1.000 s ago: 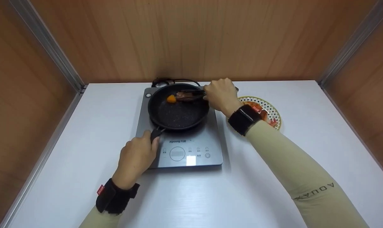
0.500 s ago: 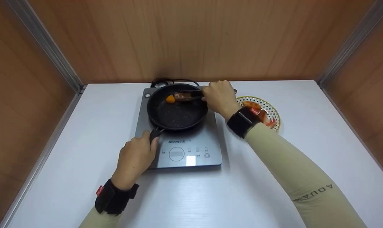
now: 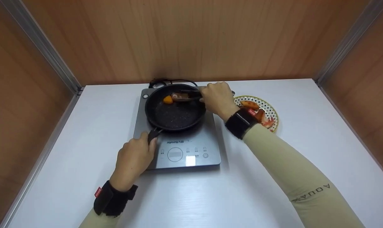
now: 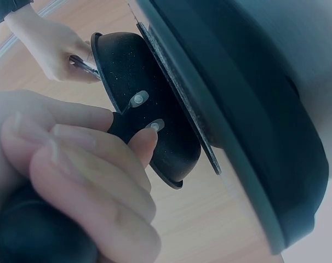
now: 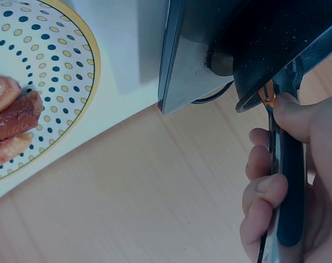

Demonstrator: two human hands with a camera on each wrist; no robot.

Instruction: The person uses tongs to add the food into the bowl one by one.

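Note:
My left hand (image 3: 135,155) grips the black handle (image 3: 153,134) of a dark frying pan (image 3: 175,118). The pan sits over a silver induction cooktop (image 3: 191,160). My right hand (image 3: 217,97) holds a pair of tongs (image 5: 289,181), fingers wrapped round the arms and thumb on top. The tongs reach over the pan's right rim, with a brown piece of food (image 3: 179,96) between their tips. Just left of that piece lies an orange lump of food (image 3: 167,99) in the pan. In the left wrist view the fingers (image 4: 100,164) curl round the handle.
A dotted plate (image 3: 275,115) with a yellow rim stands right of the cooktop, partly under my right wrist. Several pieces of food (image 5: 15,118) lie on it. A black cord (image 3: 178,80) runs behind the pan, near the wooden back wall (image 3: 191,41).
The view shifts slightly, so the pan, cooktop and plate appear a little further left. My right hand has come slightly lower and to the left with the tongs. Both grips stay the same.

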